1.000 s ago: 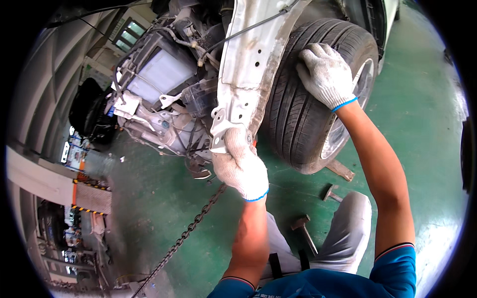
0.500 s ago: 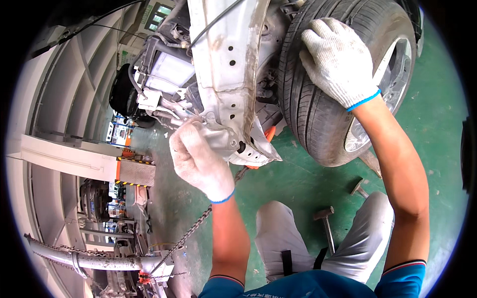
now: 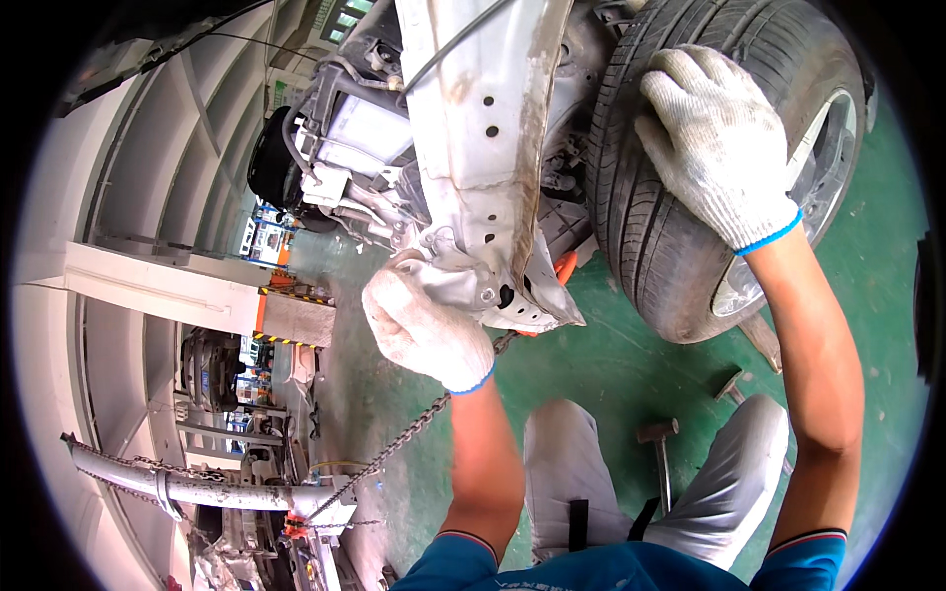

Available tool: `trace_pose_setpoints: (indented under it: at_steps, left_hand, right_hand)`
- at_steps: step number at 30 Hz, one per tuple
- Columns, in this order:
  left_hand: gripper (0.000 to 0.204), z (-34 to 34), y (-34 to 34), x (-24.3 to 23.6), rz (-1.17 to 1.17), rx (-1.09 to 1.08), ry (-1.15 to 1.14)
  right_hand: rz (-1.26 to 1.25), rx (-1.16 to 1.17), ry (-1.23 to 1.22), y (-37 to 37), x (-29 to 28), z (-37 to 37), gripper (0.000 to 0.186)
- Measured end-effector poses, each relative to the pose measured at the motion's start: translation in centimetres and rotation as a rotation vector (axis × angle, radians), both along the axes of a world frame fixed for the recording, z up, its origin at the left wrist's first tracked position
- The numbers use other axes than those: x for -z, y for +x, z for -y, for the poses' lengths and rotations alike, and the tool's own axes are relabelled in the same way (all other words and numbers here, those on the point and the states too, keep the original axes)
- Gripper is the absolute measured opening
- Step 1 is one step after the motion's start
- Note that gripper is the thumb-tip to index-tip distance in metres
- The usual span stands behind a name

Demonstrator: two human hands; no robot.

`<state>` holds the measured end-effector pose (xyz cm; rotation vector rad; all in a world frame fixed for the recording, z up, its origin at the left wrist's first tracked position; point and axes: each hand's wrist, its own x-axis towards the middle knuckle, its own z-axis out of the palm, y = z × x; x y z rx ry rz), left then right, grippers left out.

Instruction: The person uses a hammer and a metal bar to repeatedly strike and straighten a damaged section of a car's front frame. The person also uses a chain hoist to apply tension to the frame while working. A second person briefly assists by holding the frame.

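The bent, grey-white sheet-metal body rail [image 3: 483,148] of a stripped car front hangs down the middle of the view, its long axis running from the top edge toward its torn lower tip just right of the left hand [image 3: 426,330]; the top of the rail is cut off by the picture's rim. That left hand, in a white knitted glove with a blue cuff, has its fingers curled closed around the rail's crumpled lower edge, and the fingertips themselves are hidden behind the metal. The right hand [image 3: 717,143], gloved the same way, lies flat with fingers spread open on the tread of the one black rubber tyre [image 3: 650,236], which stands just right of the rail; its silver wheel rim [image 3: 808,197] shows only partly past the wrist. Beyond the left fingers sit the exposed engine parts [image 3: 345,148], a dark tangle hard to make out. Below the left wrist one steel chain [image 3: 394,448] slants down to a grey pulling post [image 3: 197,488]. An orange part [image 3: 564,268] peeks out behind the rail's tip, mostly hidden. On the green painted floor [image 3: 611,364] near the person's grey-trousered knees lie two hammers: one [image 3: 658,443] between the knees, one [image 3: 731,386] under the right forearm, its handle partly hidden
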<state>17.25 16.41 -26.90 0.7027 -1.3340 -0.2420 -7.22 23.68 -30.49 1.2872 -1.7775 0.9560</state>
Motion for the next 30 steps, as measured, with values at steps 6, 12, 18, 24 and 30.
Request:
trace_pose_setpoints:
  at_steps: [6, 12, 18, 24, 30]
  left_hand:
    - [0.04, -0.8, -1.1, 0.1, -0.188, -0.1, 0.049]
    - [0.043, -0.6, -1.1, 0.5, -0.111, -0.013, 0.038]
    - [0.042, 0.1, 0.4, 0.6, 0.017, -0.107, -0.041]
    - [0.059, 0.2, 6.8, -0.1, 0.149, 0.391, 0.077]
    - [0.034, -0.7, 14.6, 2.2, 0.283, 0.464, 0.348]
  right_hand:
    - [0.048, -0.028, -0.005, 0.2, -0.2, 0.1, 0.024]
    - [0.003, -0.026, -0.044, -0.9, 0.5, -0.1, 0.022]
    - [0.033, -0.032, -0.05, 0.4, -0.1, 0.3, 0.021]
    - [-0.041, -0.006, 0.032, 0.2, -0.1, 0.4, 0.019]
    - [-0.072, 0.076, 0.141, 1.0, -0.7, 0.4, 0.018]
